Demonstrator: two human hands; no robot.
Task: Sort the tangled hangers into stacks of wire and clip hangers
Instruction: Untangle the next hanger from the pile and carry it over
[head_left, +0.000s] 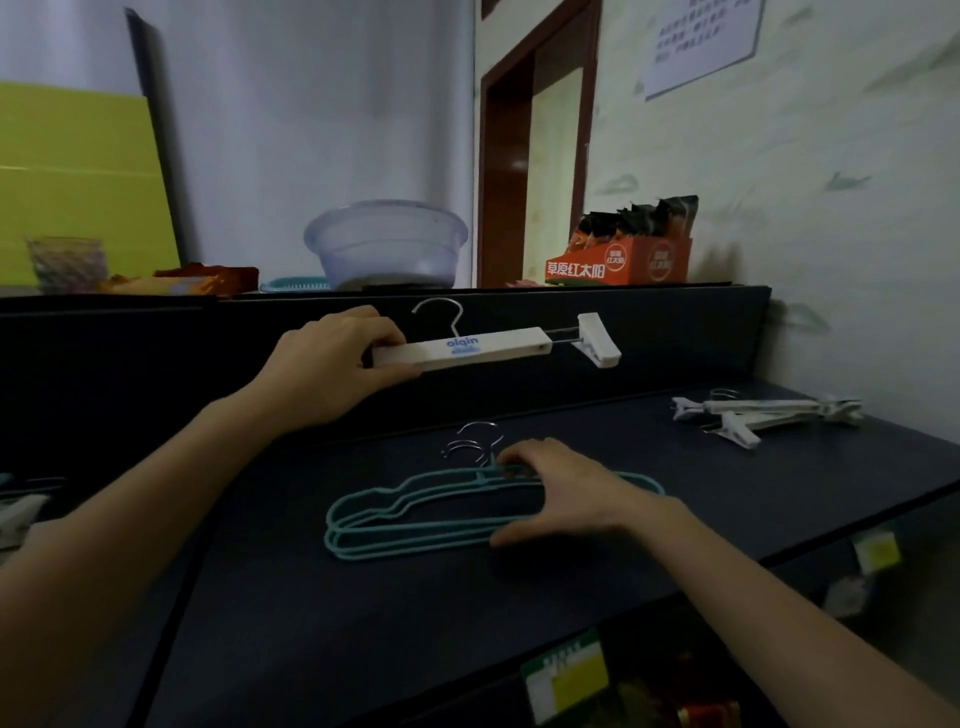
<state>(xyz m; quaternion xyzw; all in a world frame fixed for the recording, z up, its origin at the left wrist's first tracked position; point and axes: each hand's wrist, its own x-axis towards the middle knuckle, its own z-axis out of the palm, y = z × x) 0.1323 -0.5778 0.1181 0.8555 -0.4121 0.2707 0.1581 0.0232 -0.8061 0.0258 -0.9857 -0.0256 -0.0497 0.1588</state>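
My left hand (332, 364) grips the left end of a white clip hanger (483, 351) and holds it level in the air above the dark shelf top (311, 623); its right clip and metal hook show. A stack of teal wire hangers (415, 525) lies flat in the middle of the shelf. My right hand (561, 493) rests on the stack's right half, fingers spread over the wires near the hooks. A small pile of white clip hangers (763, 413) lies at the far right of the shelf.
A raised ledge behind holds a clear plastic basin (387, 241), an orange snack box (618, 260), a glass and wrappers. A white clip object (15, 514) shows at the left edge. The wall is close on the right. Price tags hang below the shelf's front edge.
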